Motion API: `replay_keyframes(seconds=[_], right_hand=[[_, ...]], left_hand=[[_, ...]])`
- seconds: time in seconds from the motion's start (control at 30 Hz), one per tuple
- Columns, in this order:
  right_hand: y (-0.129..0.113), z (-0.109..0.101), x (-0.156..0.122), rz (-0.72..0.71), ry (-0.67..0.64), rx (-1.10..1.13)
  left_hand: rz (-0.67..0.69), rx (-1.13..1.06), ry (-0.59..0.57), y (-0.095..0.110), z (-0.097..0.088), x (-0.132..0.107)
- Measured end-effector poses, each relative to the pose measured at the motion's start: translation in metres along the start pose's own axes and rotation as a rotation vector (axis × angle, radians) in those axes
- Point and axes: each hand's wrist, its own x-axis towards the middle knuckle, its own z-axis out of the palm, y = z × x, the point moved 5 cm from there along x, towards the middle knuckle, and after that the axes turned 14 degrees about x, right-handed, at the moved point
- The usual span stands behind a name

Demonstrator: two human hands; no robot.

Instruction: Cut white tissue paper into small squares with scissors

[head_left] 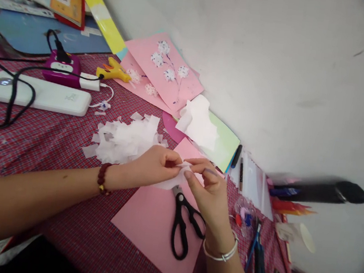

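Between both hands is a small piece of thin white paper (172,182), pinched at its upper edge. My left hand (152,164) comes in from the left with thumb and fingertips closed on it. From the lower right, my right hand (210,193) grips the same piece between thumb and index finger. Below the hands, black-handled scissors (180,225) lie on a sheet of pink paper (144,225); their blades are partly hidden by the white paper. A heap of cut white paper pieces (125,136) is just beyond my left wrist.
Pink cards with white dotted flowers (176,71) lean by the wall. A yellow glue gun (115,70), purple power adapter (62,68) and white power bank (47,95) with black cable sit at left. Crumpled white paper (200,123) lies behind the hands; pens (241,174) are at right.
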Motion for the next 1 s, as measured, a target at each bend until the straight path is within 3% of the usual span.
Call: replay_keyframes(seconds=[0.07, 0.13, 0.27, 0.4, 0.5, 0.7, 1.0], right_hand=[[0.000, 0.000, 0.000, -0.020, 0.017, -0.002], [0.000, -0.002, 0.000, -0.020, 0.026, -0.002], [0.000, -0.008, -0.003, 0.060, 0.049, 0.069], [-0.001, -0.011, -0.004, 0.102, 0.071, 0.131], [0.000, -0.010, -0.003, 0.106, 0.073, 0.130], [0.000, -0.013, -0.005, 0.096, 0.129, 0.117], [0.008, -0.023, 0.002, 0.125, 0.253, 0.192]], left_hand=[[0.019, 0.029, 0.009, 0.000, -0.001, 0.000], [-0.006, -0.067, -0.054, 0.000, 0.002, 0.000], [-0.184, -0.626, -0.267, -0.002, 0.013, 0.001], [-0.312, -0.916, -0.285, -0.007, 0.019, 0.003], [-0.253, -0.932, -0.289, -0.008, 0.020, 0.003], [-0.140, -0.738, -0.373, -0.007, 0.023, -0.003], [-0.246, -0.708, -0.210, -0.012, 0.024, -0.001]])
